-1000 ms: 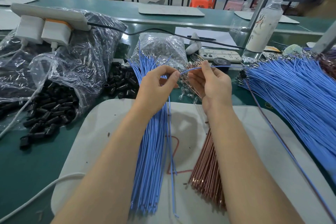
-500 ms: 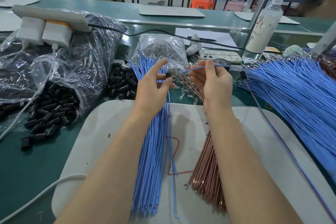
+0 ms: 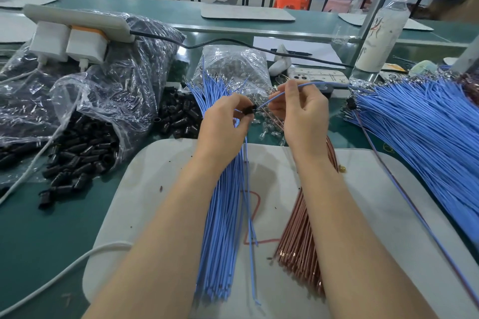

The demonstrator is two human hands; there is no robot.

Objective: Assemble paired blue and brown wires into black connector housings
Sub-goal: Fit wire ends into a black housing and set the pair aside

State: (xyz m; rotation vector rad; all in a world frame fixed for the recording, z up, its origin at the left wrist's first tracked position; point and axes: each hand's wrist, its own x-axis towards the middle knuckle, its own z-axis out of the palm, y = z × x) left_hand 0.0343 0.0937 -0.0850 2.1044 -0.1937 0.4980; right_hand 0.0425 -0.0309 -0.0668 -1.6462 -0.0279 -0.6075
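My left hand (image 3: 225, 127) pinches a small black connector housing (image 3: 249, 109) between thumb and fingers. My right hand (image 3: 302, 114) pinches a single blue wire (image 3: 274, 97) whose metal tip meets the housing's opening; the wire arcs off to the right. Under my left forearm lies a bundle of blue wires (image 3: 223, 228), and under my right wrist a bundle of brown wires (image 3: 303, 241), both on a white mat (image 3: 145, 202). Loose black housings (image 3: 80, 158) spill from a plastic bag at left.
A large fan of blue wires (image 3: 425, 132) covers the right side, with a finished blue-brown pair (image 3: 404, 194) trailing across the mat. A power strip (image 3: 77, 23) with chargers sits on bags (image 3: 114, 77) at back left. A phone (image 3: 317, 76) and a bottle (image 3: 383, 23) stand behind.
My left hand has closed on the black housing and my right hand has brought the blue wire's tip down to its opening. The bundles have not moved.
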